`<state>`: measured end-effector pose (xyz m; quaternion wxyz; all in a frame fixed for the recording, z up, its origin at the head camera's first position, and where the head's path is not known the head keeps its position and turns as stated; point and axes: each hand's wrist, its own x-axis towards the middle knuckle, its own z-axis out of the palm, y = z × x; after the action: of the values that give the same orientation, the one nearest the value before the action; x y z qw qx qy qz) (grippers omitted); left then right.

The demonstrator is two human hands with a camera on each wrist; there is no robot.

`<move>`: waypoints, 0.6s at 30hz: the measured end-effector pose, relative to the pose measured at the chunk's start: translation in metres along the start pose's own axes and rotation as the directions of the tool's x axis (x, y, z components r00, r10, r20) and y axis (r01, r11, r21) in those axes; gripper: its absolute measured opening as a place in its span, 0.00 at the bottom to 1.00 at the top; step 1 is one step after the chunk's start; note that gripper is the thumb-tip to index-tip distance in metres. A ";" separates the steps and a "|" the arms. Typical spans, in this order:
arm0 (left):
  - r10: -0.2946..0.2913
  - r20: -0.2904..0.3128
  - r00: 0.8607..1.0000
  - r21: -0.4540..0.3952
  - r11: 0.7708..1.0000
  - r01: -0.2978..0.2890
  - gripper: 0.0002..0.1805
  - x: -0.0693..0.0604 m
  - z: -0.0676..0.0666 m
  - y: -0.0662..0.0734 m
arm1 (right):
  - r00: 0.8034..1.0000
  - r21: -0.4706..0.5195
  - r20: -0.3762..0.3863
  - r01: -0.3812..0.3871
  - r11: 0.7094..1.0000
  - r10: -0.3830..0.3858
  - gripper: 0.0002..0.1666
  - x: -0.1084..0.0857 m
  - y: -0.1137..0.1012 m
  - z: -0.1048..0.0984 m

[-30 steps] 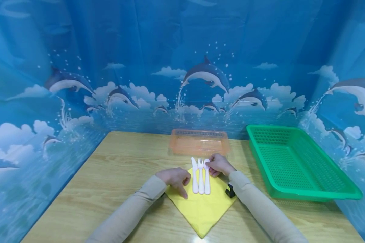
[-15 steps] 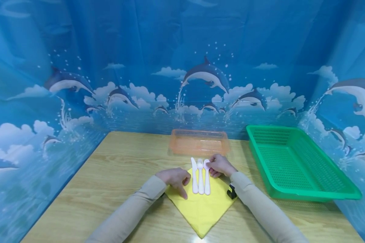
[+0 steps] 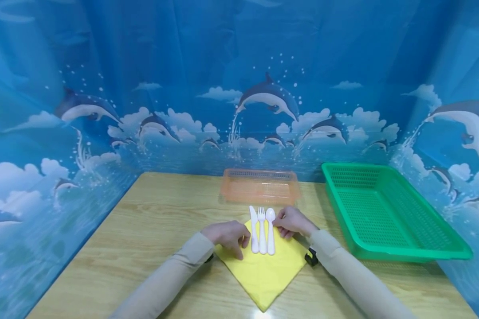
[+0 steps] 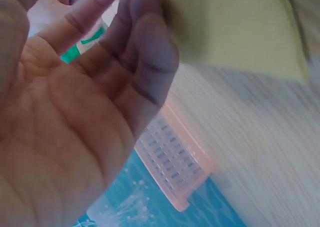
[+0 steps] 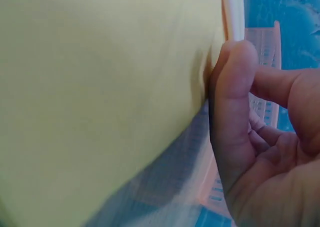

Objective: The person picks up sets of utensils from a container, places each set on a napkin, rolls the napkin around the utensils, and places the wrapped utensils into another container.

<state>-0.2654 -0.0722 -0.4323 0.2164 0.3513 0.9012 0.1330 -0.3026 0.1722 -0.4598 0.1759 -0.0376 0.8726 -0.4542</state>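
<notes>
A yellow cloth (image 3: 265, 279) lies as a diamond on the table, one corner towards the person. On it, side by side, are a white knife (image 3: 254, 232), a white fork (image 3: 262, 230) and a white spoon (image 3: 270, 232), their handles towards the person. Left of the knife, the left hand (image 3: 227, 235) rests on the cloth with loosely bent fingers; its palm (image 4: 65, 117) fills much of the left wrist view. The right hand (image 3: 296, 220) has its fingertips beside the spoon's neck, at the cloth's upper right edge; whether they touch the spoon is unclear.
An orange see-through basket (image 3: 260, 175) stands behind the cutlery, near the table's back edge. The large green basket (image 3: 403, 252) is at the right. A blue curtain (image 3: 207, 53) with dolphins hangs around the wooden table (image 3: 143, 230).
From over the spoon's head, the right hand has shifted slightly right and down, so the whole head of the spoon shows. The left hand has barely moved.
</notes>
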 end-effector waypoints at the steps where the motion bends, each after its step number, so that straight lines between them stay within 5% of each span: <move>1: 0.019 0.006 1.000 -0.004 1.000 -0.019 0.13 0.000 0.000 0.001 | 1.000 -0.008 0.009 0.006 1.000 -0.006 0.09 -0.002 0.000 0.000; 10: 0.116 0.120 0.986 -0.044 0.993 -0.112 0.10 -0.004 0.004 0.017 | 0.991 -0.118 0.105 0.091 0.989 -0.079 0.09 -0.024 -0.005 0.005; 18: 0.088 0.209 0.974 -0.002 0.996 -0.090 0.16 -0.007 0.008 0.021 | 0.977 -0.162 0.184 0.137 0.977 -0.106 0.05 -0.037 -0.007 0.007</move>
<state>-0.2450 -0.0614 -0.4293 0.3025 0.4041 0.8573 0.1014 -0.2662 0.1713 -0.4477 0.2193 -0.1457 0.8862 -0.3813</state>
